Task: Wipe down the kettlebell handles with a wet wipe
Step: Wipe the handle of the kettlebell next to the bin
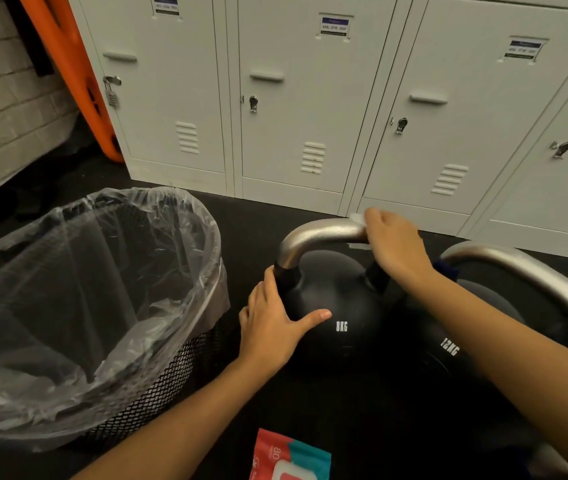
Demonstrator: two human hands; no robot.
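Wipes pack (289,459): lay nearest, on floor.
Left hand (272,320): fingers spread flat against 8 kg kettlebell (338,306), steadying it.
Right hand (393,244): curled around steel handle (320,233), clutching wet wipe (357,217).
Bin (85,306): lined, left of the kettlebell.

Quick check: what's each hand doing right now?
Left hand: open, fingers and thumb resting on the 8 kg kettlebell body.
Right hand: closed around the wet wipe, pressing it on the kettlebell handle.
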